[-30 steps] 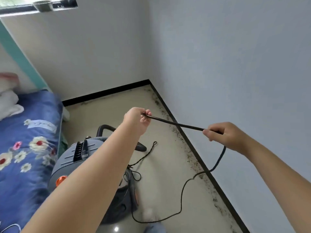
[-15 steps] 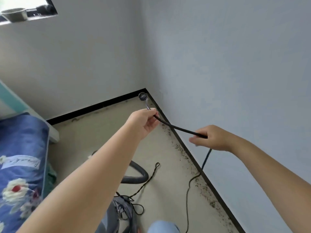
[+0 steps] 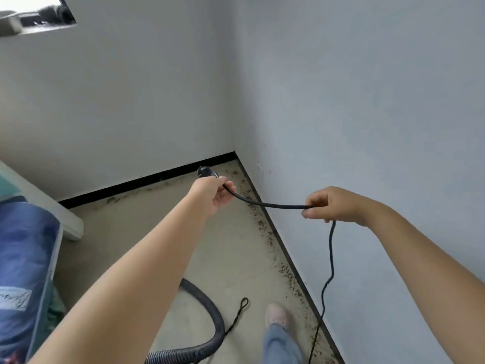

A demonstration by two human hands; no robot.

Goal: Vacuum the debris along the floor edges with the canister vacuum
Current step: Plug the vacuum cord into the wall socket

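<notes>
Our left hand (image 3: 214, 191) grips the thin black power cord (image 3: 267, 204) near its plug (image 3: 206, 171); our right hand (image 3: 332, 206) pinches it further along. Compared with earlier, the grey canister has left view; only the ribbed grey hose (image 3: 207, 306) remains, and dark debris (image 3: 270, 240) lines the floor edge

Soft, even daylight fills the room, brightest at the window (image 3: 31, 14) at eleven o'clock, which is blown out to white. The walls (image 3: 367, 101) shade to grey toward the corner. Shadows are faint and diffuse. Wide-angle distortion bends the edges, stretching the forearms at six o'clock. The bedding (image 3: 23, 258) at eight o'clock looks smeared and soft; fine detail is compressed throughout.
</notes>
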